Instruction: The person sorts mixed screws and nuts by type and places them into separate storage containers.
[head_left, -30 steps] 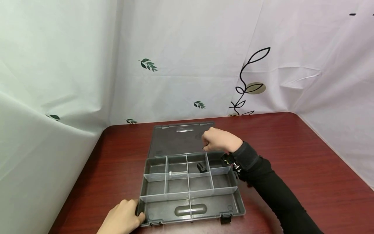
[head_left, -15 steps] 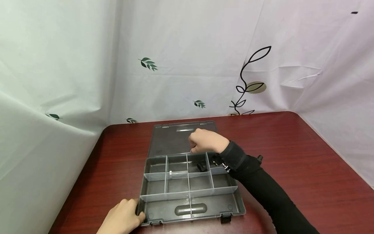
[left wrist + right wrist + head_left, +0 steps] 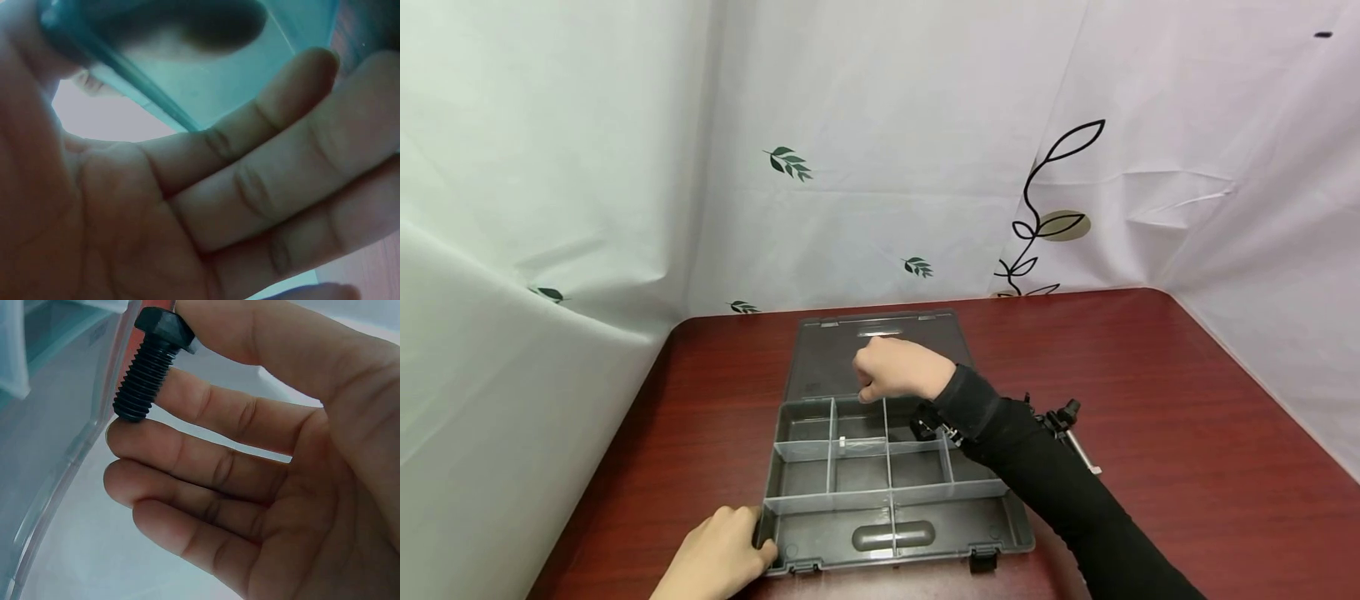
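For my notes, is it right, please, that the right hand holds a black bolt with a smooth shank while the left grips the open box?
Not quite: the shank is threaded, not smooth, as the right wrist view shows. The right hand holds a black bolt, and the left hand grips the open box.

No text, label, brand or number can be read; neither on box (image 3: 962, 517), bolt (image 3: 146, 378) nor curtain (image 3: 887, 100).

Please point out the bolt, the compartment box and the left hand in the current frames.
Black hex-head bolt (image 3: 145, 378): right wrist view, middle of the threaded shank.
Gray compartment box (image 3: 820, 537): head view, bare floor of its front-left compartment.
Left hand (image 3: 718, 550): head view, back of the hand.
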Available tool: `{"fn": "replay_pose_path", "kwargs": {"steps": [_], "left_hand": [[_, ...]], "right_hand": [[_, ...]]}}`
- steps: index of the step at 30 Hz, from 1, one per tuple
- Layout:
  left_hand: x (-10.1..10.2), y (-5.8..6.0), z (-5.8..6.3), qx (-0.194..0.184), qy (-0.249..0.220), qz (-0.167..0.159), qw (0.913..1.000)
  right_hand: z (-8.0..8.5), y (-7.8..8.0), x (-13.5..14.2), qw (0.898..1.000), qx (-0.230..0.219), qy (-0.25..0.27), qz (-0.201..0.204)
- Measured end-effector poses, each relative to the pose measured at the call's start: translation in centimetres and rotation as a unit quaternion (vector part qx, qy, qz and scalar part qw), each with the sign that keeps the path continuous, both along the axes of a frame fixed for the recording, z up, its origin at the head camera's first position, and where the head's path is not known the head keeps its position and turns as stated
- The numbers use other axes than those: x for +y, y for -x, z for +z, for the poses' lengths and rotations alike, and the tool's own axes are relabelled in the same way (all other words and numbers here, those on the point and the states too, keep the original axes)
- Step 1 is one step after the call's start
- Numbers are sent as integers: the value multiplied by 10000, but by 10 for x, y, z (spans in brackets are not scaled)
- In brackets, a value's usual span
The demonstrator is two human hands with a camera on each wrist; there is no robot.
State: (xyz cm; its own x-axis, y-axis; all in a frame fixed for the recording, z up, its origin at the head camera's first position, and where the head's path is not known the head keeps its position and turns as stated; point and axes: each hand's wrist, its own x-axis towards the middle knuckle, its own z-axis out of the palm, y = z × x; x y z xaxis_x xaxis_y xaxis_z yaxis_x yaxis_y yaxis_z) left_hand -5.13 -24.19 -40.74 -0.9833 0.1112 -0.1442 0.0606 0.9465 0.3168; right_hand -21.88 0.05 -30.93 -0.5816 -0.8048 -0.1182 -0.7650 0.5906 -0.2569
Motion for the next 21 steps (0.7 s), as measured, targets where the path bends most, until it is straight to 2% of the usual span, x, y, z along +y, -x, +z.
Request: {"fn": "replay_pose_path", "kwargs": {"steps": [11,21], "left_hand": [[1,0,0,-121,8,36,9999],[0,0,-1,-31,-38,46,10000]], "right_hand": [[-7,-4,-35,9986,376,47,360],[-9,-10,-54,9981,166,285,529]]}}
